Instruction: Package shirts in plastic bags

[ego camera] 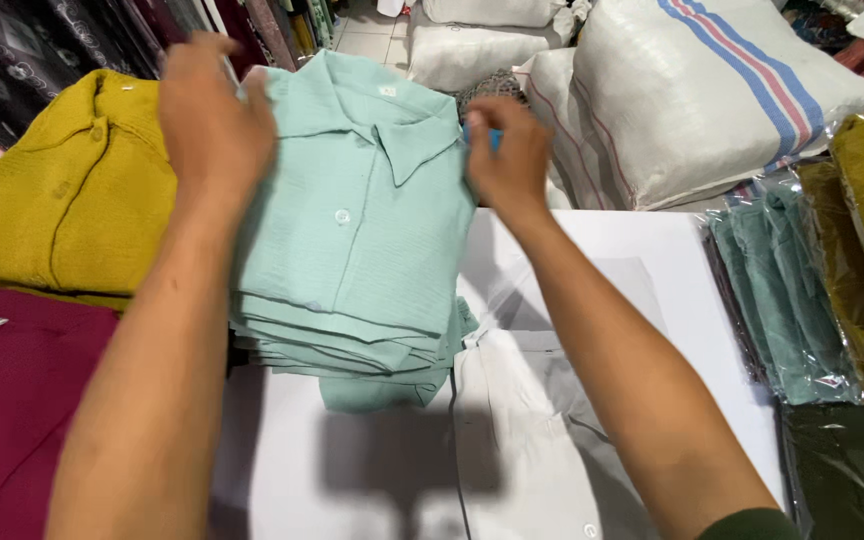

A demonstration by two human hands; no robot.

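Both forearms reach up to a stack of folded mint-green shirts [352, 250], crinkled, collared and white-buttoned, on a white table [672, 280]. Left hand [214, 120] grips its left shoulder; right hand [507, 155] pinches its right edge. Mustard shirts [62, 190] lie left, bagged shirts [802, 290] right.

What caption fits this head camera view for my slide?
Both hands, left hand and right hand, grip the top mint-green shirt on a folded stack.
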